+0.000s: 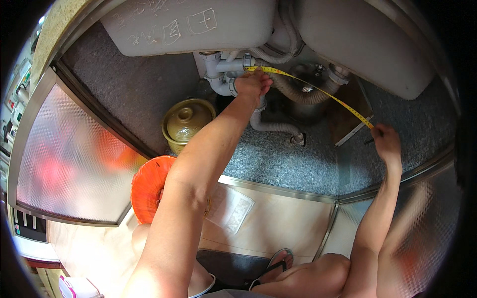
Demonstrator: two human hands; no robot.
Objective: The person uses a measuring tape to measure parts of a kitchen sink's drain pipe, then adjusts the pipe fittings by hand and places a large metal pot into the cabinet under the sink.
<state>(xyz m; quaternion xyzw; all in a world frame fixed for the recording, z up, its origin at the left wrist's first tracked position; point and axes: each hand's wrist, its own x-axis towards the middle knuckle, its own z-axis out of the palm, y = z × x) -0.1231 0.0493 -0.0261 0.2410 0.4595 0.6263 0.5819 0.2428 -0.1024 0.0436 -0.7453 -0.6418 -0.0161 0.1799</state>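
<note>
A yellow tape measure blade stretches in a slight arc across the inside of an under-sink cabinet. At its left end, my left hand pinches the blade close to a grey-white drain pipe, the other fingers curled. Farther right and lower, my right hand is closed on the other end of the tape measure. A dark bit shows beside its fingers, but the palm hides most of what is inside. Behind the blade, a corrugated drain hose sags between the pipes.
Two grey sink basins hang overhead. A lidded olive-brown pot stands left on the speckled cabinet floor. An orange round object sits below it, partly behind my left arm. A textured cabinet door stands open at left.
</note>
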